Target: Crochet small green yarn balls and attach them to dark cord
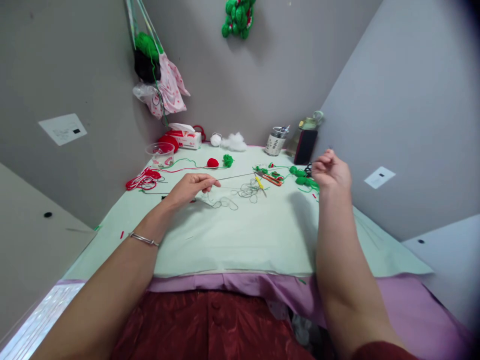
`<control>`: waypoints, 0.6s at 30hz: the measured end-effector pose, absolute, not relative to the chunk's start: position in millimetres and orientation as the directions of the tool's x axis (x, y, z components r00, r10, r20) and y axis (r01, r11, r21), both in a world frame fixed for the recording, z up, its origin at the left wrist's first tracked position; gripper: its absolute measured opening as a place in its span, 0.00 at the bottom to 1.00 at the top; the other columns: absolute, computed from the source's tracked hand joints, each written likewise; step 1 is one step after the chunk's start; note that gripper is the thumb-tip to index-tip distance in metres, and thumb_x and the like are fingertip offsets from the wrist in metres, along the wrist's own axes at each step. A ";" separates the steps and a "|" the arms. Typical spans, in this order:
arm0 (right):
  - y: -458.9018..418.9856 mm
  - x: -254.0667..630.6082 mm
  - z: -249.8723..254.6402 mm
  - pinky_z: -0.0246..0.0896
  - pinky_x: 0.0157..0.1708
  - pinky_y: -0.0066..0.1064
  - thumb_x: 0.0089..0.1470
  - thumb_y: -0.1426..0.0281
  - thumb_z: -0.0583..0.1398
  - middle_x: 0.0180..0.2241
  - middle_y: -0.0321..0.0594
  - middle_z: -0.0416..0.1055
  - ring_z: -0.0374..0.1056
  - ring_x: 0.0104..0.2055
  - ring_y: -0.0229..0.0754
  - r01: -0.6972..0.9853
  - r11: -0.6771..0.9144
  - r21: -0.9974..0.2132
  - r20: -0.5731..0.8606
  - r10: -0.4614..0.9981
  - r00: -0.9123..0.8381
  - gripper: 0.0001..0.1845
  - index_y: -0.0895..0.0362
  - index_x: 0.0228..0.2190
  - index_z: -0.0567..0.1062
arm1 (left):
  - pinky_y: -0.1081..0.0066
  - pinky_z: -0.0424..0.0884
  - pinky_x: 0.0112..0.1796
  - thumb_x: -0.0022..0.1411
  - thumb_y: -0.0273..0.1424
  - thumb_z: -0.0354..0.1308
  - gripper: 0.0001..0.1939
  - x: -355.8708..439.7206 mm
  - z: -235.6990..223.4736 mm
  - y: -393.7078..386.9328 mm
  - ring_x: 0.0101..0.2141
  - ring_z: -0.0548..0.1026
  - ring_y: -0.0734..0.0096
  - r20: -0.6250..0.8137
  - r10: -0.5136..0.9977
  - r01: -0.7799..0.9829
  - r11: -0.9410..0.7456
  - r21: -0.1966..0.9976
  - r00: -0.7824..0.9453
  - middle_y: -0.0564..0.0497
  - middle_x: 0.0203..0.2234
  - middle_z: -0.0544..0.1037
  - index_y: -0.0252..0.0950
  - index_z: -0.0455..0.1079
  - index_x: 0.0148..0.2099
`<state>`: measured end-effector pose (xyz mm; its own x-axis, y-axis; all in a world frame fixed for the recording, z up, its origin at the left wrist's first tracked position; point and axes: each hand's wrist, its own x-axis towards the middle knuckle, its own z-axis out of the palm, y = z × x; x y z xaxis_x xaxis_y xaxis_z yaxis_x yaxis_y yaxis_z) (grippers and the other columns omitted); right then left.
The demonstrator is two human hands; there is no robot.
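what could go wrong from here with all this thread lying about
The dark thread in the left hand might catch on the orange-handled scissors, whose tips lie close by it. The loose thread loops could tighten into a knot if pulled, since they already overlap. They may also snag the yellow-handled tool lying among them.

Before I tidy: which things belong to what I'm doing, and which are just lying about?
In use: dark thread, pinched in your left hand; likely the tangled thread, green pieces.
Lying about, it seems: tissue box, white fluff, pen cup, bottle.
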<state>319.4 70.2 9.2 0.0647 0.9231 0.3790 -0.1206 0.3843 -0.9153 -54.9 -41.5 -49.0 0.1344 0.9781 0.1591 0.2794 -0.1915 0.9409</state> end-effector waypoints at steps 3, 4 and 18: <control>75.7 330.2 6.5 0.31 0.25 0.35 0.52 0.47 0.63 0.17 0.26 0.37 0.33 0.21 0.36 -0.044 0.413 -0.910 0.408 0.908 0.091 0.29 0.49 0.19 0.54 | 0.70 0.62 0.35 0.59 0.45 0.60 0.16 -55.9 -51.6 -40.1 0.29 0.66 0.70 0.181 0.979 0.261 -0.201 0.944 0.099 0.52 0.24 0.72 0.39 0.80 0.37; 75.3 324.8 5.7 0.31 0.25 0.36 0.53 0.46 0.61 0.17 0.26 0.39 0.33 0.21 0.36 -0.047 0.410 -0.911 0.407 0.911 0.064 0.28 0.49 0.19 0.56 | 0.70 0.62 0.34 0.59 0.45 0.60 0.16 -54.5 -52.0 -40.6 0.28 0.66 0.71 0.178 0.979 0.257 -0.199 0.946 0.103 0.52 0.24 0.71 0.38 0.80 0.36; -11.5 160.3 -30.7 0.44 0.21 0.27 0.52 0.54 0.63 0.20 0.32 0.63 0.51 0.22 0.30 0.223 0.350 -0.910 0.092 0.693 -0.715 0.20 0.60 0.27 0.77 | 0.70 0.59 0.30 0.59 0.45 0.59 0.17 -37.1 -48.3 -48.8 0.26 0.63 0.72 0.174 0.968 0.223 -0.214 0.951 0.183 0.54 0.22 0.69 0.37 0.79 0.32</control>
